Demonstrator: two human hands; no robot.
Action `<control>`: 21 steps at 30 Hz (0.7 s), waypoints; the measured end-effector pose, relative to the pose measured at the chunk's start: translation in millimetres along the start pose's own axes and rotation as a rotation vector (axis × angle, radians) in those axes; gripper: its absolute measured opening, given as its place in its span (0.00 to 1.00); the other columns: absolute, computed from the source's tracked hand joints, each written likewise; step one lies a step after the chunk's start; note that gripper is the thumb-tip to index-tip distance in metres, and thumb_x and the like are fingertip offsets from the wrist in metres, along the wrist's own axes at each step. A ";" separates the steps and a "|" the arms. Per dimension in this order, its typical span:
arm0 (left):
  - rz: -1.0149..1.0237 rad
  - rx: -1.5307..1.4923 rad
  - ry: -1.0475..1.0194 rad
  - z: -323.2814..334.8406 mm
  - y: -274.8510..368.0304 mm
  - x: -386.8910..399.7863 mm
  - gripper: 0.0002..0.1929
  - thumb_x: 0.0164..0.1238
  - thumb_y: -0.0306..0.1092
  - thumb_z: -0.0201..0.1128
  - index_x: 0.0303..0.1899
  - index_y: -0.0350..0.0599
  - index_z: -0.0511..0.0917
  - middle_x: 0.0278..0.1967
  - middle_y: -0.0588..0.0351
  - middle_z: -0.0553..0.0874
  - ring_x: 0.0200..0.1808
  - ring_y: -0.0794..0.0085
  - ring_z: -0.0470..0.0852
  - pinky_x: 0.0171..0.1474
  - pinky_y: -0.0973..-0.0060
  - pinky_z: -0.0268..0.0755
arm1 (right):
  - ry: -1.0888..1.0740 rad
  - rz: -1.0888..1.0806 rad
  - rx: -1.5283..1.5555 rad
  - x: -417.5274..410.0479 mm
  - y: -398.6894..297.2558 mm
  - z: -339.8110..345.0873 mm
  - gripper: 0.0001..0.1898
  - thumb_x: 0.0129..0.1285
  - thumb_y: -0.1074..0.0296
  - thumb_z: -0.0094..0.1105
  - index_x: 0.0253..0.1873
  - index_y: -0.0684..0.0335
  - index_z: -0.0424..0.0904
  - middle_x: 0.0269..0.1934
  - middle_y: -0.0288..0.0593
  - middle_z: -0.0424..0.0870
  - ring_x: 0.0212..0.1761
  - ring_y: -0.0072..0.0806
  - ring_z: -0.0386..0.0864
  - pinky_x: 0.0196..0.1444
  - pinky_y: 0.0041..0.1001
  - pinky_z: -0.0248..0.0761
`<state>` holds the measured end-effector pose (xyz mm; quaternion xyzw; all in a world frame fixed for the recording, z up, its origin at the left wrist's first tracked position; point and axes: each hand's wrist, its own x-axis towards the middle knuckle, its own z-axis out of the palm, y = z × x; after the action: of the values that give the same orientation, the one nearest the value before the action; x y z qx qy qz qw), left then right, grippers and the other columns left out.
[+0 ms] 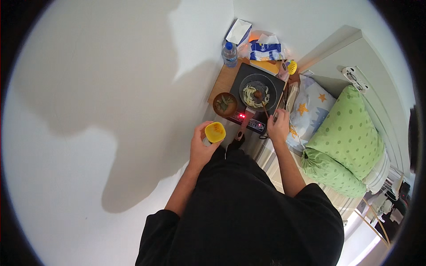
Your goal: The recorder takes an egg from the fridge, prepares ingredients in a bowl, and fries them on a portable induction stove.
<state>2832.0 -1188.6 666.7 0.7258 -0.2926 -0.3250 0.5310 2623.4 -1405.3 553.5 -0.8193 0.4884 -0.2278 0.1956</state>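
Observation:
My left hand (202, 146) holds a small yellow container (215, 132) with orange-brown residue inside. In my right hand (279, 126) is a thin wooden utensil (265, 109) whose far end reaches into a dark frying pan (273, 87). Pale sliced pieces, perhaps onion (248, 96), lie in the pan around a reddish-brown heap (258, 94). The pan rests on a black induction cooker (237, 83) with red lights lit, its handle (245, 124) pointing towards me. A brown bowl (217, 111) with green leaves in it stands at the cooker's left corner.
Behind the cooker are a water bottle (229, 57), a tissue pack (266, 49), a yellow box (264, 66) and a yellow-headed brush (292, 67). A wall (133, 99) rises at the left. Green dotted pillows (349, 133) lie on the bed at the right.

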 end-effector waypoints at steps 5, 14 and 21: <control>-0.021 0.034 0.038 -28.5 1.2 -47.9 0.34 0.57 0.21 0.78 0.63 0.42 0.68 0.62 0.50 0.78 0.64 0.65 0.79 0.70 0.64 0.69 | 0.351 -0.011 0.030 50.6 9.1 -59.5 0.18 0.63 0.74 0.62 0.57 0.69 0.73 0.52 0.56 0.76 0.47 0.47 0.76 0.53 0.41 0.72; 0.220 0.086 0.157 -102.0 27.8 -151.5 0.34 0.55 0.22 0.78 0.63 0.43 0.68 0.63 0.48 0.77 0.64 0.61 0.78 0.68 0.64 0.70 | 0.560 -0.411 0.788 43.5 -174.0 -170.6 0.12 0.69 0.83 0.55 0.55 0.67 0.73 0.51 0.42 0.76 0.38 0.22 0.70 0.42 0.25 0.69; 0.382 0.188 0.415 -174.4 52.8 -351.0 0.36 0.49 0.31 0.79 0.63 0.44 0.71 0.58 0.43 0.81 0.61 0.51 0.80 0.66 0.58 0.70 | -0.300 -1.051 1.033 -197.1 -356.1 -105.5 0.13 0.54 0.84 0.60 0.45 0.64 0.79 0.34 0.47 0.84 0.26 0.37 0.76 0.27 0.30 0.69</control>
<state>2747.5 -831.1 813.1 0.7545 -0.3379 -0.0353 0.5615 2734.6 -1081.4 797.4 -0.7709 -0.1676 -0.3773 0.4850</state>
